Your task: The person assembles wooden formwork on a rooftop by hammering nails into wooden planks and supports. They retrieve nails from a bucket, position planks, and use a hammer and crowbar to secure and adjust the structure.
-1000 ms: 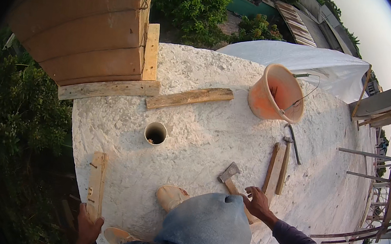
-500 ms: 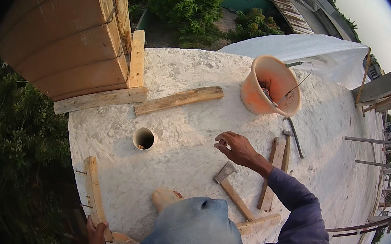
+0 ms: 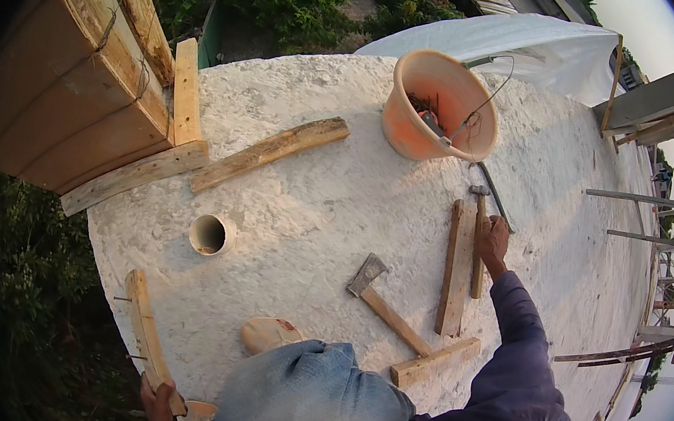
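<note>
Low on the left, my left hand (image 3: pixel 159 407) is closed round the near end of a short wooden board (image 3: pixel 145 330), which has nails sticking out toward the slab's edge. My right hand (image 3: pixel 494 242) reaches to the right and grips the handle of a hammer (image 3: pixel 478 266), which lies on the rough slab with its small metal head pointing away. Just left of the hammer lies a plank (image 3: pixel 455 275). A hatchet (image 3: pixel 369 275) rests nearer to me, its handle end by a short wood block (image 3: pixel 436 364). Beyond my right hand lies a dark metal bar (image 3: pixel 497 198).
An orange bucket (image 3: pixel 402 122) holding small metal bits stands farther off. A pipe (image 3: pixel 213 235) opens upward from the whitish slab (image 3: pixel 302 223). Another wood strip (image 3: pixel 272 155) lies near a wired timber formwork (image 3: pixel 73 94). The slab drops off at the left, above greenery.
My right hand has moved right and down onto the hammer's handle from above the middle of the slab. My left hand keeps hold of the nailed board. The view has shifted slightly.
</note>
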`<state>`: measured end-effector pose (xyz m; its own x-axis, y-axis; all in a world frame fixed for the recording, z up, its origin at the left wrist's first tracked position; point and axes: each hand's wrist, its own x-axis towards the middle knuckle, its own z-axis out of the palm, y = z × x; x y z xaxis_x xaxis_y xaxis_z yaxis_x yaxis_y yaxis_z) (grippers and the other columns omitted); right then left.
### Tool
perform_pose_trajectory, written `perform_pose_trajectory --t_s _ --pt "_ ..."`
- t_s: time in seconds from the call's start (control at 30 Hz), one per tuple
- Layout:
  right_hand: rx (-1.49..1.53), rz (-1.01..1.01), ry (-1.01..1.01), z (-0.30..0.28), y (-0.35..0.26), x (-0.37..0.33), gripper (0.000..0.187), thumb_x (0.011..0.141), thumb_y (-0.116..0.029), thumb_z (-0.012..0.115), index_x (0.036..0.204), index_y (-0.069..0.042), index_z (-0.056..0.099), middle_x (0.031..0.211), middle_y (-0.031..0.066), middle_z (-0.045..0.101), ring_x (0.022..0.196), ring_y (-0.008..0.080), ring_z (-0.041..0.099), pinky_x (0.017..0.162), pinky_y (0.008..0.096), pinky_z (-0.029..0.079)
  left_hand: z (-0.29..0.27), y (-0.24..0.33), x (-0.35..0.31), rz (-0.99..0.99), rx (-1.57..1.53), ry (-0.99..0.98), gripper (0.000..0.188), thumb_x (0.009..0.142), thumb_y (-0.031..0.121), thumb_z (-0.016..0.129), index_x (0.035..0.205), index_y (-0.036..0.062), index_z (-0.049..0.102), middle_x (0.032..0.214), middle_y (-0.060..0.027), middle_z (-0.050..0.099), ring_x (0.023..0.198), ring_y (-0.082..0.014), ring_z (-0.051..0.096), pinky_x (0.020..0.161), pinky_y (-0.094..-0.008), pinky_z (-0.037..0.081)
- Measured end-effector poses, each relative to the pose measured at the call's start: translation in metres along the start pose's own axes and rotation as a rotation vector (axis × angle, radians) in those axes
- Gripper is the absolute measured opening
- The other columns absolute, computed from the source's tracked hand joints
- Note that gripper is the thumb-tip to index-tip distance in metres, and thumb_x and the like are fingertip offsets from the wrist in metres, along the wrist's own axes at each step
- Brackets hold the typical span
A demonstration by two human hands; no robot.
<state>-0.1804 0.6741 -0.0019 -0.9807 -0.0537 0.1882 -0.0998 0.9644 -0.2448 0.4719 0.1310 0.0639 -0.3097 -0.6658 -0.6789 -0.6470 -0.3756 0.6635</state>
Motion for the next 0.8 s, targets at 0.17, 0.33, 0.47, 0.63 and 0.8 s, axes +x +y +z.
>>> perform_pose_trajectory --t_s 0.17,0.33,0.47,0.63,0.8 --pt "-0.095 0.16 -0.318 0.01 0.074 -0.024 0.045 0.103 -0.04 0.062 0.123 0.001 0.062 0.111 0.0289 0.07 0.106 0.0471 0.067 0.092 0.0541 0.052 0.026 0.039 -0.022 -0.016 -0.02 -0.002 0.06 0.094 0.019 0.07 0.145 0.0005 0.045 0.12 -0.014 0.06 0.105 -0.0234 0.063 0.091 -0.0383 0.053" --pt "-0.185 -0.082 -0.187 0.016 0.077 -0.064 0.053 0.104 -0.041 0.062 0.128 0.006 0.056 0.11 0.0308 0.067 0.104 0.05 0.065 0.092 0.0559 0.052 0.041 0.068 -0.026 -0.066 -0.039 0.089 0.055 0.092 0.023 0.074 0.137 -0.0002 0.052 0.11 -0.0098 0.061 0.102 -0.0213 0.061 0.093 -0.037 0.05" --pt "-0.022 0.198 -0.272 0.022 0.075 -0.063 0.056 0.105 -0.046 0.06 0.122 0.007 0.058 0.108 0.03 0.066 0.097 0.0485 0.065 0.087 0.0543 0.051 0.046 0.077 -0.023 -0.116 -0.161 0.181 0.05 0.094 0.025 0.074 0.133 0.0009 0.055 0.105 -0.0074 0.06 0.094 -0.018 0.061 0.078 -0.0342 0.053" --pt "0.203 0.471 -0.371 0.018 0.072 -0.051 0.053 0.097 -0.046 0.068 0.106 0.006 0.066 0.099 0.0241 0.07 0.091 0.0394 0.069 0.082 0.052 0.052 0.047 0.098 -0.036 -0.153 -0.218 0.305 0.042 0.095 0.028 0.073 0.125 0.0041 0.057 0.098 -0.004 0.059 0.083 -0.0142 0.06 0.064 -0.0333 0.052" --pt "0.11 0.278 -0.335 -0.02 0.026 -0.063 0.046 0.095 -0.042 0.077 0.101 0.001 0.066 0.085 0.0106 0.064 0.08 0.0214 0.063 0.074 0.0407 0.051 0.036 0.15 -0.058 -0.136 -0.378 0.406 0.04 0.097 0.031 0.072 0.126 0.0075 0.058 0.098 -0.0035 0.058 0.083 -0.014 0.061 0.062 -0.0335 0.052"
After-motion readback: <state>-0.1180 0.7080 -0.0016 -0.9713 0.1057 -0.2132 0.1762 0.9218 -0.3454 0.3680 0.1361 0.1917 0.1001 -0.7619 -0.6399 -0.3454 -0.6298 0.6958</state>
